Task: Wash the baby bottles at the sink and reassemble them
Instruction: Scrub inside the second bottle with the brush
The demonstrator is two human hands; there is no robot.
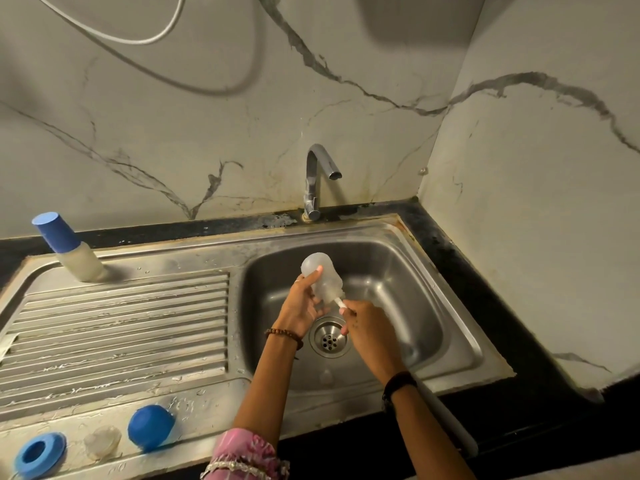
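A single wide-angle view from the person's head looks forward and steeply down into a corner kitchen counter. The steel sink basin (pixel 408 299) sits right of centre, with the faucet (pixel 317 181) just above the middle and the ribbed drainboard (pixel 114 327) filling the lower left. Both forearms rise from the bottom edge, close to the lens. The marble-patterned wall (pixel 207 98) takes the whole upper half, bowed by the lens, and meets a side wall in the upper right.

Dim corner, veined marble walls (pixel 214 109), black countertop (pixel 540 341)
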